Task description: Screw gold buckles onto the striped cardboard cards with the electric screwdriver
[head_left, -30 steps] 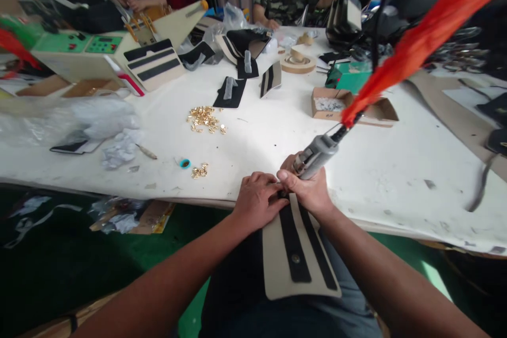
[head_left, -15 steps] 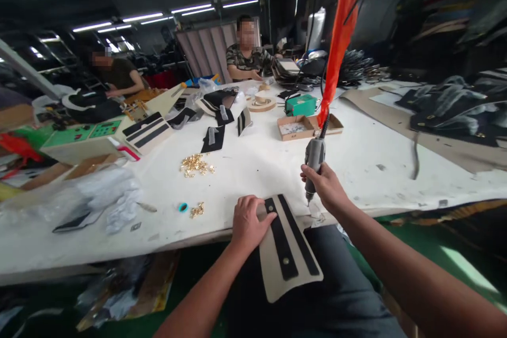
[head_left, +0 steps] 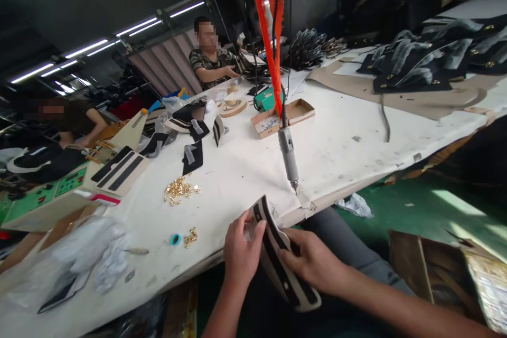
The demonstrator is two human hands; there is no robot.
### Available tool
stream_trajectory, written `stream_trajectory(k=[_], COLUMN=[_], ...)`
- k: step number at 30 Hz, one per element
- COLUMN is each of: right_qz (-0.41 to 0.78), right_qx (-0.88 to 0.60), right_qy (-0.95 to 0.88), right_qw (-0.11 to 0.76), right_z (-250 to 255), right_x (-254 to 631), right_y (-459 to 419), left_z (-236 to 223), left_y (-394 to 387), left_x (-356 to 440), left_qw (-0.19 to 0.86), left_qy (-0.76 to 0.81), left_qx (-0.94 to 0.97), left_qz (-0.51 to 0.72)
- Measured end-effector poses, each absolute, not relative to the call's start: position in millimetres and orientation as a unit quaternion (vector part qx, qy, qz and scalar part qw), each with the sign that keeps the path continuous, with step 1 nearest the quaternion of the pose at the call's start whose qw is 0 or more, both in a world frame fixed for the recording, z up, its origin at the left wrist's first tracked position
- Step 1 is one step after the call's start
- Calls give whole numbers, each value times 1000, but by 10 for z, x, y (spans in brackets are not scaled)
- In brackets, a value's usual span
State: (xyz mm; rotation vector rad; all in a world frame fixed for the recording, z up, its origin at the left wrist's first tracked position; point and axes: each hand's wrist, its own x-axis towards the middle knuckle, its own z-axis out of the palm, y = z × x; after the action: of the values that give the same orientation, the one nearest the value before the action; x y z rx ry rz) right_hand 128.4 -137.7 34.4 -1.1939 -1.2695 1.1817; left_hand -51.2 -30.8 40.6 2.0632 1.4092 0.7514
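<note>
Both hands grip a beige panel with black stripes, bent lengthwise and tilted over my lap at the table edge. My left hand pinches its upper left side, thumb on top near a small fastener. On the right side, my right hand has closed round the edge, its thumb across the stripes. A grey electric screwdriver hangs tip down from an orange strip, just beyond the panel. Left of my hands lie a teal ring and a small cluster of gold metal fittings.
A larger pile of gold fittings lies on the white table. Cardboard boxes and a green box stand beyond. Plastic bags cover the left side. A co-worker sits across the table.
My right hand has let go of the electric screwdriver, which now hangs free, and has taken hold of the panel's right side. The panel is now bent and tilted. The view has turned right.
</note>
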Motion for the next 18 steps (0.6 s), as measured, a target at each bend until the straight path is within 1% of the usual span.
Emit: stream_trajectory(k=[1,3,5,7,8,9,11,13,14,16,18], right_qz=[436,359,329,340,360,384,410,380,352,306,294], right_qx=[-504,-525,-540,-528,-508,-484,-451,-479,-508,-566,-596], right_qy=[-567,-648,-701,-729,-733,-730,-693,-632,-605,-577,-576], right_qw=[484,419,329,274,273,293,385,477,503,503,476], right_z=[391,499,627,769,837,896,967,956,923,828,738], right_x=[1223,1124,1062,1061,1087,1131,1255,1392,1453,1540,1573], right_y=[-1366,-1370,-1421,-1506,-1549,-1584,-1609,-1556,-1504,-1374,-1254], left_z=[459,558,627,657,660,659,654,660,668,690,713], left_y=[-403,-604,-773,-871,-892,-899,-888,-873,-870,-874,-890], left_x=[-520,-524,-507,-475,-455,-433,-381,-320,-287,-228,-187], left_qw=[340,468,520,535,544,560,602,644,664,691,681], left_qy=[520,495,501,551,575,588,575,536,518,496,493], left_qx=[727,661,604,531,484,438,366,326,315,307,331], left_qz=[291,314,337,359,372,387,417,437,437,428,430])
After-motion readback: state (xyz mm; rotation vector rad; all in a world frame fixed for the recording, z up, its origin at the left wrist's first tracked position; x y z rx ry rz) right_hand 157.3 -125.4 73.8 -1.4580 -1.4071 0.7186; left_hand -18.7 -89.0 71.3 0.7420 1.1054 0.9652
